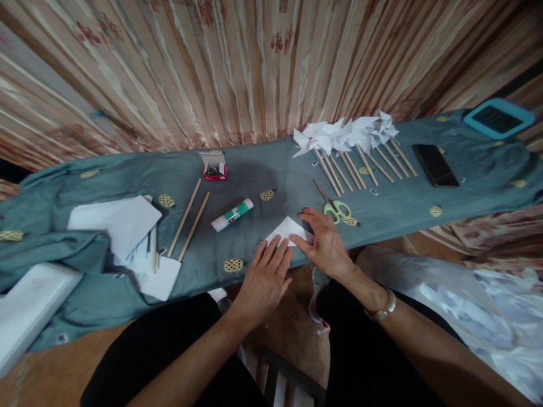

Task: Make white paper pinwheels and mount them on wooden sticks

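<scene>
A white sheet of paper (288,226), folded to a triangle with its point away from me, lies near the cloth's front edge. My left hand (267,277) rests on its left part, fingers stretched out flat. At the right corner, my right hand (326,243) has its thumb on the paper and its other fingers spread beyond the edge; the paper's right end is partly hidden. Scissors (337,209) with green handles lie just past my right hand. Left of the paper is a glue stick (232,215) with a green label.
Several paper pinwheels (345,137) on wooden sticks line the back right, beside a phone (435,165) and a blue-framed device (499,118). At left are two sticks (194,226), an open red box of pins (215,170), paper sheets (123,220) and a white box (36,308).
</scene>
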`<state>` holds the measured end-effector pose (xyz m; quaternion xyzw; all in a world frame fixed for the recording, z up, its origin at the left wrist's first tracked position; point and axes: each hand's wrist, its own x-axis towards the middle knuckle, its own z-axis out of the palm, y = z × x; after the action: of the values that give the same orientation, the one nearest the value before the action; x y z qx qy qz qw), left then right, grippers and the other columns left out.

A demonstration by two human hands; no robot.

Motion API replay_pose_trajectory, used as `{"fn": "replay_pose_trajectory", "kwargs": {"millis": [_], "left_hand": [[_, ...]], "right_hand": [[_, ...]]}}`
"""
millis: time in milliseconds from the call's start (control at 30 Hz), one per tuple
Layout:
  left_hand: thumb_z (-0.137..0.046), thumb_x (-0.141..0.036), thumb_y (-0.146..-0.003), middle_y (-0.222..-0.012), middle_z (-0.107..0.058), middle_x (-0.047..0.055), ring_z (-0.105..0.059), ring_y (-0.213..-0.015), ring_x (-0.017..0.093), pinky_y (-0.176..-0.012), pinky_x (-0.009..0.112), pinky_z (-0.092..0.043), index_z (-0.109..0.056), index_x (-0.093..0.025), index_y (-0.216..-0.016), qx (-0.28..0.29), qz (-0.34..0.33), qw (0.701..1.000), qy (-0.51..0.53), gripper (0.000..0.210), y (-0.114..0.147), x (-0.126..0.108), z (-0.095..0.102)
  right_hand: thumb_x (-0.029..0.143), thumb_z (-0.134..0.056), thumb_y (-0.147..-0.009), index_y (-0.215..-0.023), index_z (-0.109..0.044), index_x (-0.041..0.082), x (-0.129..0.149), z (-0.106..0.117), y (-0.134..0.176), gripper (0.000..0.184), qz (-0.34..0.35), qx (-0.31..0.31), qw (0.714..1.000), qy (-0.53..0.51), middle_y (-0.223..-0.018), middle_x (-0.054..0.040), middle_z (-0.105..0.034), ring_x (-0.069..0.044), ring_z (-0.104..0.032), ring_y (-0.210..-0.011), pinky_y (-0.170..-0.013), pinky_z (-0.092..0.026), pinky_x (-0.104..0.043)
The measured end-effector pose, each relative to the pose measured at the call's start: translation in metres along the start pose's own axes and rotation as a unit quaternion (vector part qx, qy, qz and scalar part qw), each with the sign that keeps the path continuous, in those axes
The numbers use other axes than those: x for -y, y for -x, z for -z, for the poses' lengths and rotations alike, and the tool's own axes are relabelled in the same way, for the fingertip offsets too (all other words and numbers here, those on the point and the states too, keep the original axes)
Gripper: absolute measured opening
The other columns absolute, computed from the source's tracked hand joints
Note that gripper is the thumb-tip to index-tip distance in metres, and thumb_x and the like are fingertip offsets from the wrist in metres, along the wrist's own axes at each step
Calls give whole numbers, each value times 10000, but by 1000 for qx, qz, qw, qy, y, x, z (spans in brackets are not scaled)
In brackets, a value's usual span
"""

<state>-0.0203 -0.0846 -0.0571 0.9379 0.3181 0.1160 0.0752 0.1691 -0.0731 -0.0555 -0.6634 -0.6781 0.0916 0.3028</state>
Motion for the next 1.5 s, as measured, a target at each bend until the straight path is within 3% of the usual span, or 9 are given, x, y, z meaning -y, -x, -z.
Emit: {"fn": "replay_pose_trajectory", "kwargs": {"millis": [167, 300, 500, 933, 1200, 1333, 1500], "left_hand": [[-608, -280, -854, -1455, -458, 153, -338, -1395, 306, -1147, 485, -297, -426, -83, -1362, 9, 0, 1000, -8, 575, -1, 0, 2], [-602, -262, -853, -1456, -455, 153, -346, -1391, 305, -1140, 491, -307, -435, -89, -1356, 7, -7, 1000, -10, 557, -1, 1, 0], [-581, -249, -864, -1471, -434, 158, -318, -1403, 316, -1145, 512, -294, -432, -82, -1367, 18, -3, 1000, -19, 551, 0, 0, 2], [-552, -189, -865, -1475, -442, 95, -320, -1393, 361, -1108, 589, -312, -455, -164, -1379, 23, 35, 998, -47, 524, 22, 4, 18], [-508, -213, -892, -1468, -443, 134, -303, -1406, 343, -1102, 597, -305, -454, -164, -1375, 7, 35, 999, -40, 489, 25, 5, 17], [-496, -215, -899, -1451, -463, 142, -326, -1395, 343, -1097, 598, -311, -478, -160, -1351, -2, 34, 999, -35, 456, 26, 5, 16], [-491, -203, -898, -1456, -458, 141, -326, -1395, 342, -1095, 600, -311, -470, -160, -1349, -8, 39, 999, -20, 453, 26, 5, 17]], "right_hand": [[501, -509, -882, -1245, -551, 117, -3, 1, 8, 530, -1, 7, 1000, -3, -1343, -219, -534, -342, -469, -1275, -1061, -352, -556], [455, -530, -884, -1254, -544, 165, -16, 9, 16, 470, -20, -1, 1000, -14, -1357, -184, -529, -325, -441, -1308, -1069, -346, -567], [343, -486, -917, -1257, -536, 195, -34, 21, 31, 374, 10, -5, 1000, -29, -1356, -159, -530, -290, -432, -1327, -1091, -350, -531], [330, -451, -930, -1217, -568, 194, -41, 25, 36, 338, 21, 8, 999, -35, -1361, -157, -533, -283, -453, -1310, -1096, -346, -527], [373, -380, -957, -1121, -638, 229, -32, 31, 23, 338, -12, 10, 996, -88, -1281, -111, -605, -247, -522, -1242, -1080, -369, -487], [453, -548, -866, -961, -695, 234, -22, 26, 16, 280, -15, 27, 996, -80, -1238, -115, -625, -280, -570, -1179, -1034, -401, -488], [396, -630, -798, -787, -662, 220, -17, 18, 14, 179, -46, 10, 990, -135, -1211, -123, -650, -284, -609, -1130, -998, -424, -483]]}}
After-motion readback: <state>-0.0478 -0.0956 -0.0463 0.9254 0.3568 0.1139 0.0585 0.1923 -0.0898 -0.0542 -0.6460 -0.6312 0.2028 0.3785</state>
